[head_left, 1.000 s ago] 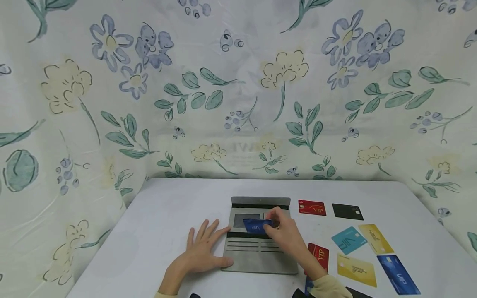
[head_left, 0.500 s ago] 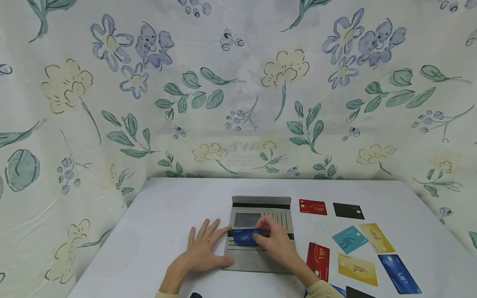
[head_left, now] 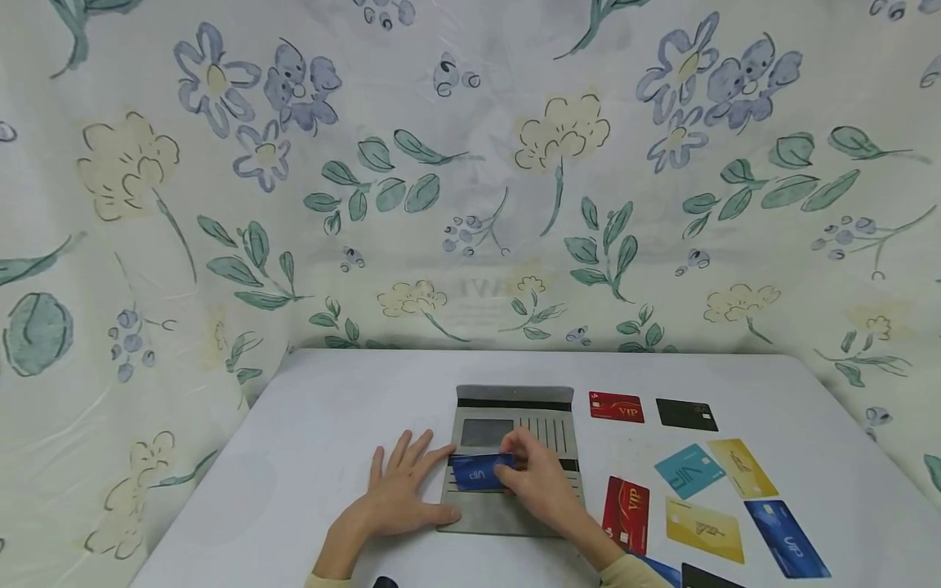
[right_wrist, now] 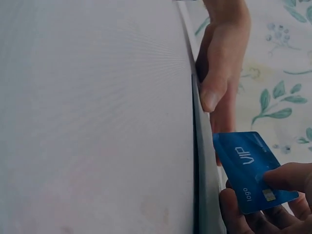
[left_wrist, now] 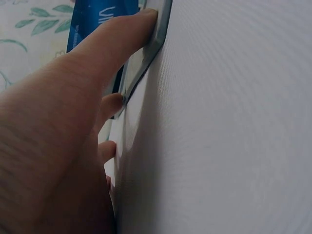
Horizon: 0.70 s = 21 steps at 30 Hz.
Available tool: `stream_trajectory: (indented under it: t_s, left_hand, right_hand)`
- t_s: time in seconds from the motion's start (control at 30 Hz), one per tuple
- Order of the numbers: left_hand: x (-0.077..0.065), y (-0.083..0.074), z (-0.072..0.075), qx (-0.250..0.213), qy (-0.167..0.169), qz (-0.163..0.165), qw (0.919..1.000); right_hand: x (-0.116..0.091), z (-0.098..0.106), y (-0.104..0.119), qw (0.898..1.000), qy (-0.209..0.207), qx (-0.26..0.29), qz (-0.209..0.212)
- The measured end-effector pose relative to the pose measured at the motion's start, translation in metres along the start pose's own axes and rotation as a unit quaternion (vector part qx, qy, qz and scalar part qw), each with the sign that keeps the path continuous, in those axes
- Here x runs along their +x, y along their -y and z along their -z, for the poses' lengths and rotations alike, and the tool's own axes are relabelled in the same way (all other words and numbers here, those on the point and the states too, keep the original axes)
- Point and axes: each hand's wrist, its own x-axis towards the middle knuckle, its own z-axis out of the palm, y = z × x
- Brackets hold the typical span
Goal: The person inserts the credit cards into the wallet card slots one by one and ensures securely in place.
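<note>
A grey card holder [head_left: 478, 518] with black bands, slots and a dark window lies opened flat on the table. My right hand [head_left: 544, 482] pinches a blue VIP card [head_left: 474, 473] by its right end, thumb on the printed face, over the holder's lower half. In the right wrist view the blue card [right_wrist: 248, 165] stands tilted above the holder's edge, with its chip near the thumb. My left hand [head_left: 400, 494] lies with spread fingers at the holder's left side; the left wrist view shows its thumb [left_wrist: 131, 31] pressing on the holder's edge.
Right of the holder lie several cards: a red one [head_left: 616, 407] and a black one [head_left: 687, 415] at the back, a teal one [head_left: 689, 471], yellow ones [head_left: 704, 529], another red one [head_left: 627, 510] and a blue one [head_left: 787, 539]. A floral curtain [head_left: 470, 204] hangs behind the white table [head_left: 353, 392].
My right hand has moved the blue card left and toward me, from beside the dark window to over the lower slots. My left hand has stayed in place.
</note>
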Motion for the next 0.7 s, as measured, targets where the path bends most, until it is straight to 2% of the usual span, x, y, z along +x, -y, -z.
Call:
stream_trajectory:
  t_s: [0.47, 0.7]
  left_hand:
    - [0.0003, -0.0003, 0.0002, 0.0, 0.0, -0.001, 1.0]
    - [0.0, 0.0006, 0.0018, 0.0, 0.003, 0.0, 1.0]
  right_hand:
    - [0.0006, 0.0011, -0.0015, 0.994, -0.011, -0.104, 0.044]
    - [0.0009, 0.0015, -0.0005, 0.992, -0.001, -0.116, 0.059]
